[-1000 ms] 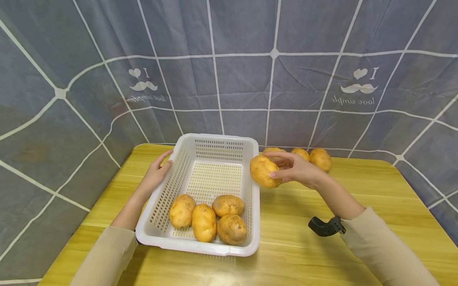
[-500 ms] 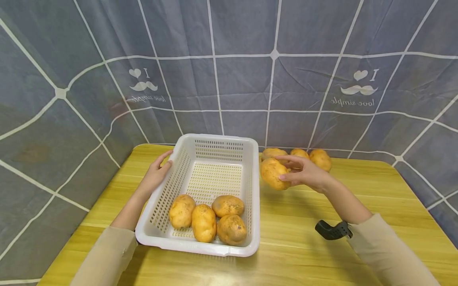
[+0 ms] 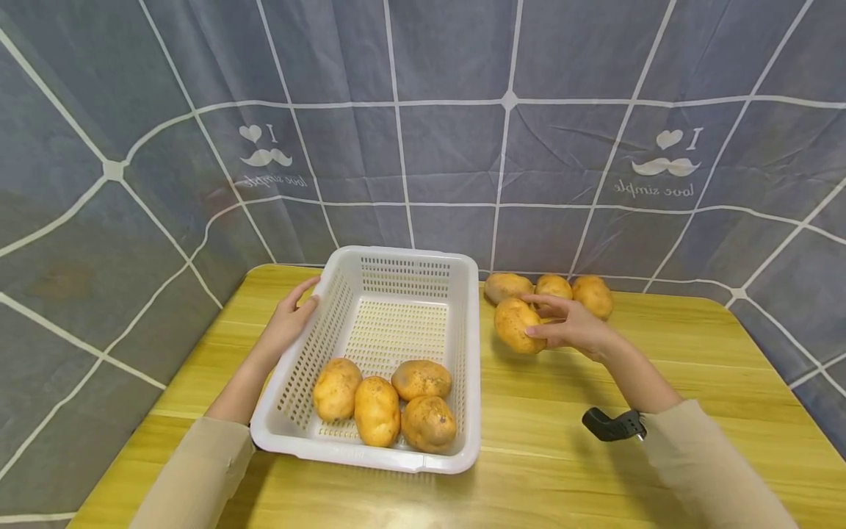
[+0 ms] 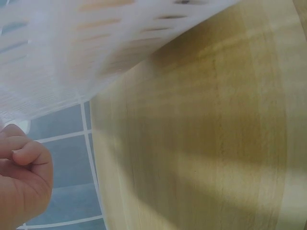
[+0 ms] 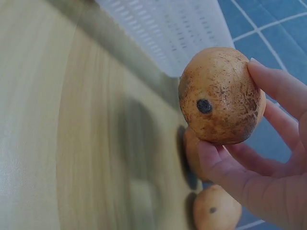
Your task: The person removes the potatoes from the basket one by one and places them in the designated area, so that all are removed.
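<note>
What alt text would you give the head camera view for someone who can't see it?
A person's right hand holds a potato just above a yellow wooden table, beside three more potatoes. The left hand rests on the rim of a white slotted basket holding four potatoes.

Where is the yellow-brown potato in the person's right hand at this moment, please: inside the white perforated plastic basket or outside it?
Outside. The right hand holds the yellow-brown potato right of the white perforated plastic basket, above the yellow wooden table.
</note>
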`<state>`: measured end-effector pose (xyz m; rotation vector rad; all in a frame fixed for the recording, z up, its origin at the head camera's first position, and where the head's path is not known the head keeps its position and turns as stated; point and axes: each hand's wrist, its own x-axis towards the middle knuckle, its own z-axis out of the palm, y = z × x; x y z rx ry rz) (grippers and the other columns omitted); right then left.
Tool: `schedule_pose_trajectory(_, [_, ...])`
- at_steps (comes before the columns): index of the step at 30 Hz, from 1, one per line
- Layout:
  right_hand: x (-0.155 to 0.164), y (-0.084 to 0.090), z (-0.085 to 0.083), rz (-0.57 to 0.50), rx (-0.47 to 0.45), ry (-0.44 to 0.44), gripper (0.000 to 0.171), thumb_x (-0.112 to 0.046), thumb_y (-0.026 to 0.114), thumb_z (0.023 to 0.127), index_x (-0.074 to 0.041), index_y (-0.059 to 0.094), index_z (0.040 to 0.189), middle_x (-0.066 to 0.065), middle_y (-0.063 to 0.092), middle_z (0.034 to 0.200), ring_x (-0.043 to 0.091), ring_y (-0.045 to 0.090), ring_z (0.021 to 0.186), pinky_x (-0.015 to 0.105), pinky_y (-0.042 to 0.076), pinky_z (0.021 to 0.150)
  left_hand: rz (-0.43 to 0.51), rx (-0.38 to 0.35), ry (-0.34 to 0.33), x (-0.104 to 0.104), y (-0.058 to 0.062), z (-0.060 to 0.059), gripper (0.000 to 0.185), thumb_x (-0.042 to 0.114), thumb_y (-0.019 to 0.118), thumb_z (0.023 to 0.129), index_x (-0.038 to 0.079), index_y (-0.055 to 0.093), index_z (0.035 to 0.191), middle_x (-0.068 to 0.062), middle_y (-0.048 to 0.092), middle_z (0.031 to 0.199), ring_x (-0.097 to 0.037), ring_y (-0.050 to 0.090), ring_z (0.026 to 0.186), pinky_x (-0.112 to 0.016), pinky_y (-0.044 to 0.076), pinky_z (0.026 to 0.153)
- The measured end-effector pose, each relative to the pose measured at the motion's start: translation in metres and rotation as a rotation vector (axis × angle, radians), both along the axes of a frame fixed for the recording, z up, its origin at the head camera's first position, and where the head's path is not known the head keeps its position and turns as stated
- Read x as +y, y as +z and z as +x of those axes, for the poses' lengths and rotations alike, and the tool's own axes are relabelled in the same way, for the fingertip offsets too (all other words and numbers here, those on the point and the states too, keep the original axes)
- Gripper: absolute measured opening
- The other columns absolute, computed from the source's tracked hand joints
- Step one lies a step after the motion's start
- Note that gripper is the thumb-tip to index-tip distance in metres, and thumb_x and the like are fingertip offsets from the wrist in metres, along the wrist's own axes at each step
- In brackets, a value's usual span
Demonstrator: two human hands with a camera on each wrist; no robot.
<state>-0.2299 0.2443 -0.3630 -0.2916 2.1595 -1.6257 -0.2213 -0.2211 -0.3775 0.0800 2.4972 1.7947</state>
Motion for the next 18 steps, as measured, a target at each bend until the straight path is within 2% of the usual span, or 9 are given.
schedule_pose_trajectory(4, [0.003,-0.008,-0.003,-0.007,-0.011,-0.012,0.070,-0.009,0.069,0.084,-0.001,0.033,0.143,0.031,0.033,0.131,0.017,0.058,0.079,0.030,0.053,0.066,0.005,0.001,-0.001,0.000,0.000,-0.001,0.053,0.030,0.039,0.101,0.018,0.023,0.149,-0.032,0.050,0.121,-0.016,0.063,0.079,-0.030,0.054,0.063])
schedule_pose_trajectory(10, [0.003,-0.022,-0.010,-0.018,-0.047,-0.035,0.070,-0.008,0.068,0.085,-0.002,0.031,0.144,0.031,0.029,0.132,0.017,0.058,0.082,0.030,0.054,0.069,-0.015,-0.006,-0.002,0.000,0.002,0.001,0.053,0.032,0.039,0.101,0.019,0.023,0.149,-0.031,0.050,0.121,-0.017,0.063,0.078,-0.030,0.054,0.063])
schedule_pose_trajectory(18, [0.001,-0.034,-0.017,0.004,-0.035,-0.043,0.071,-0.012,0.069,0.085,-0.003,0.031,0.144,0.031,0.030,0.133,0.017,0.057,0.082,0.029,0.053,0.069,-0.002,0.011,0.001,0.001,0.002,0.001,0.052,0.031,0.040,0.101,0.018,0.025,0.149,-0.032,0.050,0.121,-0.017,0.064,0.078,-0.030,0.055,0.064])
